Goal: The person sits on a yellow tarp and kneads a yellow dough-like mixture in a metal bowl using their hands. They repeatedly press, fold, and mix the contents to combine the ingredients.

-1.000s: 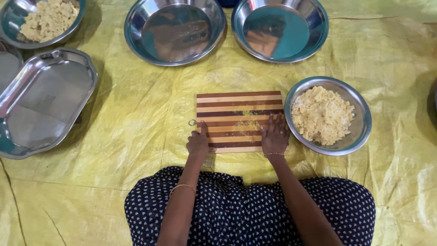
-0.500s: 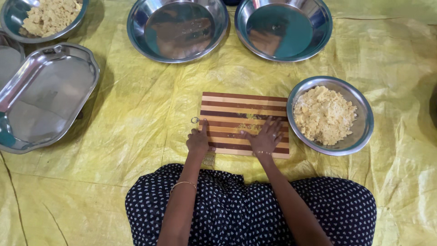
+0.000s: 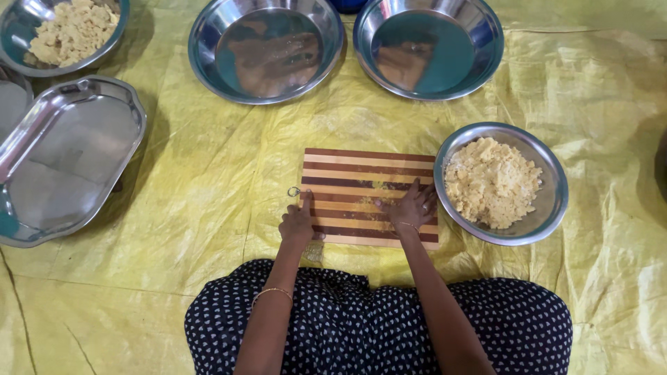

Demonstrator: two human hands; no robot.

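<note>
Dough [image 3: 493, 182], crumbly and yellow, fills the bowl [image 3: 549, 215] at three o'clock of the board [image 3: 368, 173], and only a few crumbs [image 3: 379, 186] lie on the striped wood, so by my reading the work on the board has hardly begun: no shaped piece shows anywhere. The two pans [image 3: 208, 48] at twelve o'clock stand empty, the one to the right [image 3: 486, 62] as bare as the first, and the tray [image 3: 69, 160] at nine o'clock holds nothing either, while a second bowl [image 3: 14, 42] at ten o'clock carries more of the same dough. Everything rests on a yellow sheet [image 3: 208, 208] spread over the floor. The left hand [image 3: 299, 223] rests at the board's near left corner, fingers loosely curled with the forefinger stretched toward the small ring [image 3: 294, 192] on the board's edge; it holds nothing that I can make out. The right hand [image 3: 413, 207] lies flat on the board's right end, fingers spread wide and pressed to the wood, beside the bowl's rim but not in it. Against the frames from a moment before, the left hand has kept its place, while the right has slid from the board's middle toward its right end and turned its fingers toward the bowl; bowls, pans and tray have not been moved.
</note>
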